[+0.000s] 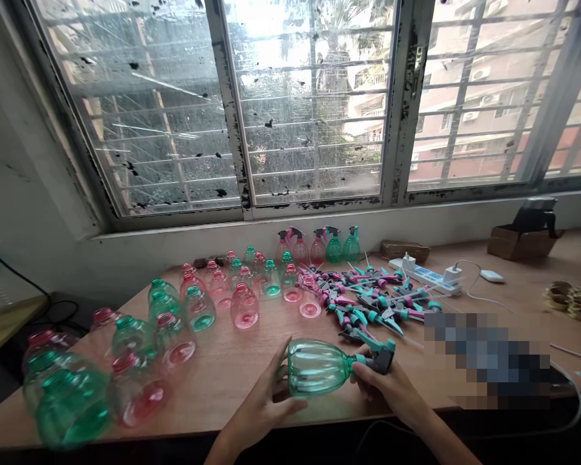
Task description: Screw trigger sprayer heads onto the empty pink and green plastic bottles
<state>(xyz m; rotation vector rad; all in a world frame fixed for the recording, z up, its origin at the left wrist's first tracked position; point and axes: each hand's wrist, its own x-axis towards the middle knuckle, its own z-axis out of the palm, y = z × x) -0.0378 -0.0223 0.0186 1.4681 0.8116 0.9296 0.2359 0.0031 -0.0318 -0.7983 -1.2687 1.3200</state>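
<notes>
A green transparent spray bottle (317,367) lies sideways between my hands, just above the table's front edge. My left hand (278,391) cups its base, the thumb along the lower side and the fingers behind. My right hand (375,381) is closed round the neck, where a teal and black spray head (380,354) sits on the bottle. Whether the head is screwed tight I cannot tell. Beyond the bottle lies a heap of pink, teal and black spray heads (368,297). Open pink bottles (244,307) and green bottles (201,310) stand to the left.
Several bottles with heads fitted (334,248) stand by the window wall. A white power strip (426,276) with plugs and cables lies at the back right, near a cardboard box (523,240). A blurred-out object (487,358) lies right of my right hand.
</notes>
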